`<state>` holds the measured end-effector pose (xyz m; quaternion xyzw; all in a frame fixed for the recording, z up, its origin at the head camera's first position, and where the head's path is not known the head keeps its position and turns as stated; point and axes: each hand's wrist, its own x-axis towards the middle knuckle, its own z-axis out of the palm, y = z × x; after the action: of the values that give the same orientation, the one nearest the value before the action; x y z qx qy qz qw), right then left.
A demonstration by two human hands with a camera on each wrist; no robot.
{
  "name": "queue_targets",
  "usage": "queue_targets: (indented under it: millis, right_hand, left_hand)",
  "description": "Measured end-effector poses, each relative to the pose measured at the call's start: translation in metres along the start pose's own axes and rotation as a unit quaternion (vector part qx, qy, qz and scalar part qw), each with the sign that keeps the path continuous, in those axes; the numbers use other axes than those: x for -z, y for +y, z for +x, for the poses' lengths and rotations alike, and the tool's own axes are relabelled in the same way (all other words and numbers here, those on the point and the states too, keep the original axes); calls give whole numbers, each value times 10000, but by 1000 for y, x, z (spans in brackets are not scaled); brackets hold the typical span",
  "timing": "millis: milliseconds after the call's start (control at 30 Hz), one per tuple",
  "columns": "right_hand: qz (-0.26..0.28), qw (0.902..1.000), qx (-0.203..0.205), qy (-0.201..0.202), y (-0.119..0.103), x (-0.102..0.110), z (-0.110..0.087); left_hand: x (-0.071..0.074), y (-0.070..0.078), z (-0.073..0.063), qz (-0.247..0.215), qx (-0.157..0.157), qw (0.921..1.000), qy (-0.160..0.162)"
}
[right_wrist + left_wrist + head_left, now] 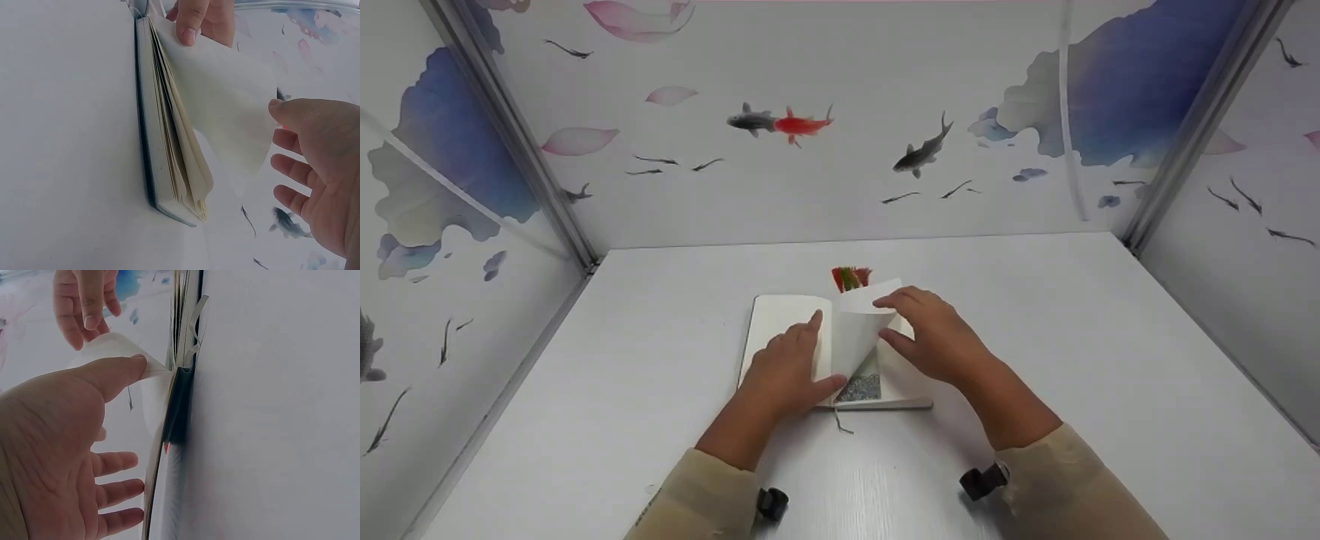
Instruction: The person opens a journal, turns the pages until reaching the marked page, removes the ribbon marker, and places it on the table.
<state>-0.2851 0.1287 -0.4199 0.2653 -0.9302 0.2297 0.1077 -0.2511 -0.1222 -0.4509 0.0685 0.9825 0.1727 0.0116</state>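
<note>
An open notebook (784, 307) with cream pages and a dark cover lies on the table. One white page (859, 334) stands lifted and curled near the spine. My right hand (930, 334) holds that page by its outer edge, index finger at the upper part and thumb lower down. My left hand (787, 371) rests over the left page with fingers spread, its thumb (126, 374) pressing the lifted page close to the spine. Beneath the curl, a grey patterned picture (864, 387) shows. A red and green fringed piece (851, 278) sticks out at the notebook's top.
A thin grey ribbon (842, 424) hangs from the notebook's bottom edge onto the white table (660, 360). White panels with printed fish and petals (810, 187) enclose the table at the back and both sides. Black straps (982, 480) sit at both sleeves.
</note>
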Motion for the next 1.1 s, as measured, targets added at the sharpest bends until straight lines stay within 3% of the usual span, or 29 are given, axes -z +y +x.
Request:
queue_targets:
  millis: [200, 433, 767, 1100]
  right_hand:
    - [36, 9995, -300, -45, 1, -1, 0]
    - [50, 9986, -503, -169, 3, -2, 1]
    - [-7, 9962, -721, -490, 4, -6, 3]
    - [-26, 9973, -538, -509, 9, -11, 2]
  left_hand:
    - [2, 2, -1, -33, -92, 9987, 503]
    - [5, 0, -1, 299, -314, 9943, 975]
    - [16, -3, -1, 792, -616, 9906, 934]
    - [18, -4, -1, 898, -637, 9907, 801]
